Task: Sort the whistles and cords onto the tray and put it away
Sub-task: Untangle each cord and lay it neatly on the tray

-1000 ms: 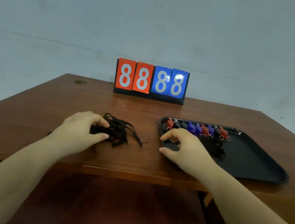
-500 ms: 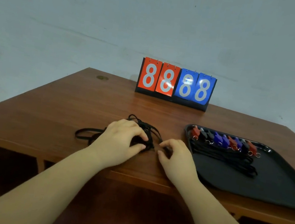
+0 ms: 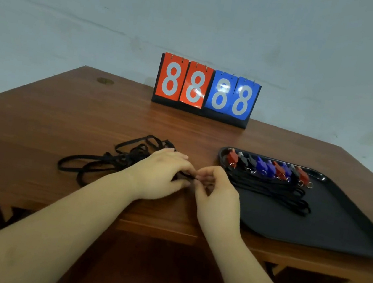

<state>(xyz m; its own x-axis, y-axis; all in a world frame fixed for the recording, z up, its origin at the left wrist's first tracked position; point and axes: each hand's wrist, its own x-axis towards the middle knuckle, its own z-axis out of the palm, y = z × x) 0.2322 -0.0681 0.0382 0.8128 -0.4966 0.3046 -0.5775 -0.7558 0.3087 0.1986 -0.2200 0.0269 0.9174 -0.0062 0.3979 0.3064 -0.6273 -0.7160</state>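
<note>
A tangle of black cords [image 3: 116, 158] lies on the wooden table left of centre. My left hand [image 3: 161, 174] rests on its right end and grips the bundle. My right hand [image 3: 214, 188] meets it fingertip to fingertip, pinching a cord end between thumb and forefinger. To the right sits a black tray [image 3: 326, 228]. Along its far edge runs a row of red, black and blue whistles [image 3: 268, 168], with straightened black cords [image 3: 276, 191] laid in front of them.
A flip scoreboard [image 3: 206, 89] showing 8s on red and blue cards stands at the table's back edge against the wall. The table's front edge runs just below my wrists. A round cable hole [image 3: 105, 80] sits at the far left corner.
My right hand has left the tray's corner and moved left to meet my left hand at the cord pile. The cords have spread out to the left. My head has turned left.
</note>
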